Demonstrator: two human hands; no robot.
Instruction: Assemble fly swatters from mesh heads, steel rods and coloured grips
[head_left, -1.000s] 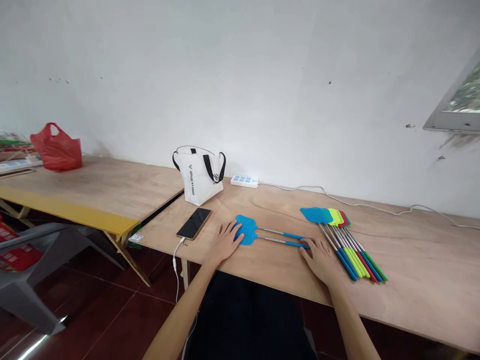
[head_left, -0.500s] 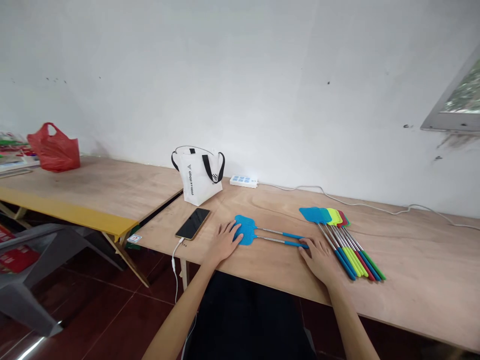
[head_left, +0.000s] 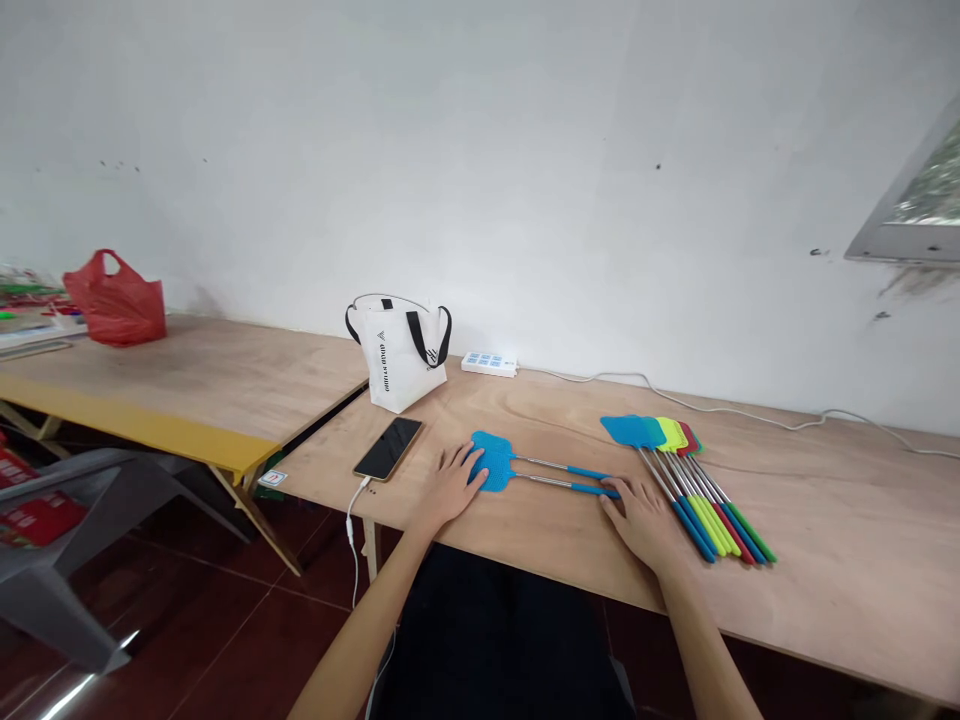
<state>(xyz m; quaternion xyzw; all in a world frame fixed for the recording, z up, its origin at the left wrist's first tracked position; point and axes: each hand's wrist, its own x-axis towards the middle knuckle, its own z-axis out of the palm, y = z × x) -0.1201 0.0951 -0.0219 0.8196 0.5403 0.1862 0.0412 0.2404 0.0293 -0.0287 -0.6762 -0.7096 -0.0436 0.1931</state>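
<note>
Nearest, both forearms are seen reaching up from the lower edge onto the plywood worktop [head_left: 825,545]. The left hand [head_left: 448,487] is laid flat, palm down, its fingers [head_left: 465,463] spread open and resting against the mesh heads of two blue fly swatters [head_left: 499,465]; nothing is gripped. The right hand [head_left: 645,520] is likewise laid flat with fingers [head_left: 611,497] extended and open, the tips touching the blue handle ends of the same pair. The two swatters are laid side by side across the worktop between the hands, heads to the left, handles to the right.

Just beside the right hand, a fanned row of coloured swatters [head_left: 686,480] in blue, yellow-green, red and green is laid with heads away from the person. Left of the left hand a phone [head_left: 388,447] is placed face up near the worktop's edge, with a white cable [head_left: 351,520] hung from it over the edge.

Farther back, a white tote bag [head_left: 401,350] with black straps is stood upright, and a white power strip [head_left: 489,363] is set beside it against the wall. On a second table [head_left: 187,375] to the far left a red plastic bag [head_left: 116,300] is seen.
</note>
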